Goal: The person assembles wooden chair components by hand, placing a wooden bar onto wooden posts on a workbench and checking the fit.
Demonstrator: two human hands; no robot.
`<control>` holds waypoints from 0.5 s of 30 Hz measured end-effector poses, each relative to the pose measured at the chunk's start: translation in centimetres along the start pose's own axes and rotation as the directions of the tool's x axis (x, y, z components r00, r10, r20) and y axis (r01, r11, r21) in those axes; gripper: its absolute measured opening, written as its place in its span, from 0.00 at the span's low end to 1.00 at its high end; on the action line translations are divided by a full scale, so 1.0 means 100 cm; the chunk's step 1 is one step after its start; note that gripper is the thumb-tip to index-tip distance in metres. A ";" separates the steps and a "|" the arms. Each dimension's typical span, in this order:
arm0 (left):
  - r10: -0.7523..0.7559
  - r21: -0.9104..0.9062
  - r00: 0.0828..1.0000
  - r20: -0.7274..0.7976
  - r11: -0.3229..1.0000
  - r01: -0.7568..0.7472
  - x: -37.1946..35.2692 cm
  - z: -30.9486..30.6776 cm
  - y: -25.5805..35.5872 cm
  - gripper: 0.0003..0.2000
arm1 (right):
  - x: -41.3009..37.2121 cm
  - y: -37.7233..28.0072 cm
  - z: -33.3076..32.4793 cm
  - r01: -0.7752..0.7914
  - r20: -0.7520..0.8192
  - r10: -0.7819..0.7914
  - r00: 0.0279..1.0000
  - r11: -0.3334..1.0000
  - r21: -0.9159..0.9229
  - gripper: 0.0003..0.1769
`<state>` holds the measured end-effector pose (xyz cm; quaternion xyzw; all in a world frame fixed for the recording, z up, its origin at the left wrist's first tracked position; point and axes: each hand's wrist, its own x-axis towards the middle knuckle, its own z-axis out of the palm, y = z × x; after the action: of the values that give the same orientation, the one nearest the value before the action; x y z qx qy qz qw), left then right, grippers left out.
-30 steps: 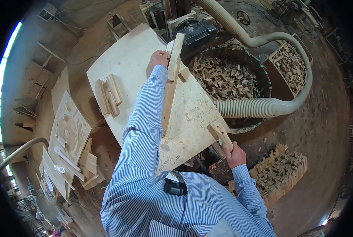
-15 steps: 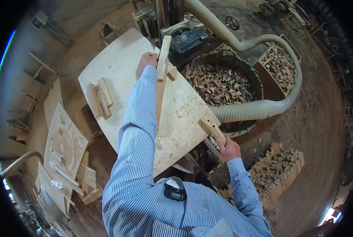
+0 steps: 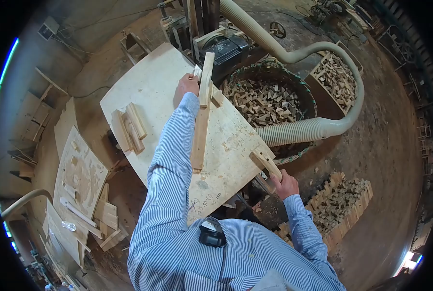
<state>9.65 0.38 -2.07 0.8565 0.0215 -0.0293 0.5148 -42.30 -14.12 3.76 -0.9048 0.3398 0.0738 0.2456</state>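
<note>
The left hand (image 3: 187, 85) reaches far across the worktop (image 3: 151, 92), fingers closed on a long wooden strip (image 3: 200, 136) lying near-to-far along it; the right hand (image 3: 287, 185) grips a short wooden handle (image 3: 265, 162) at the worktop's near right edge; a basket of offcuts (image 3: 270, 102) stands right.

Bench layout, left to right

On the tabletop (image 3: 148, 92): stacked pieces (image 3: 129, 127) at left, long strip (image 3: 200, 131) down the middle, left hand (image 3: 187, 85) clasped at its far end, short block (image 3: 266, 162) on the right edge, right hand (image 3: 287, 185) gripping its near end. Right of the table, basket (image 3: 294, 85), hose (image 3: 308, 130) across its near rim.
</note>
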 end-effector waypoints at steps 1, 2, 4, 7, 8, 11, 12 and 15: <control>0.004 0.000 1.000 0.004 1.000 -0.004 -0.006 0.006 -0.004 0.13 | -0.005 0.005 -0.002 0.000 0.005 0.000 1.000 1.000 -0.001 0.28; -0.001 -0.059 1.000 -0.026 0.998 0.000 -0.011 0.011 -0.008 0.14 | -0.011 0.010 -0.004 0.000 0.012 0.000 1.000 1.000 -0.002 0.28; -0.008 -0.117 0.998 -0.054 0.993 0.001 -0.024 0.018 -0.013 0.15 | -0.020 0.019 -0.005 0.000 0.005 0.000 1.000 1.000 0.005 0.28; -0.130 -0.387 0.992 0.004 0.914 0.121 -0.046 0.016 -0.009 0.17 | -0.030 0.034 -0.009 0.001 0.005 -0.001 1.000 1.000 0.022 0.28; -0.120 -0.440 0.993 0.019 0.890 0.117 -0.057 0.007 -0.006 0.18 | -0.036 0.040 -0.007 -0.006 0.014 0.005 1.000 0.999 0.032 0.27; -0.047 -0.560 0.996 0.080 0.824 0.084 -0.107 -0.020 0.003 0.21 | -0.052 0.063 0.002 0.194 -0.289 -0.145 0.946 0.969 0.150 0.26; -0.023 -0.609 0.993 0.112 0.789 0.086 -0.127 -0.030 0.005 0.21 | -0.058 0.068 -0.001 0.182 -0.311 -0.126 0.942 0.971 0.158 0.27; 0.011 -0.630 0.958 0.286 0.756 0.180 -0.200 -0.050 0.009 0.20 | -0.065 0.062 -0.005 0.363 -0.546 -0.248 0.800 0.925 0.113 0.29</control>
<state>-10.05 4.28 2.52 0.6106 -0.0016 -0.1609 0.7755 -51.29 -14.66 3.69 -0.9020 0.2484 -0.2518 0.2475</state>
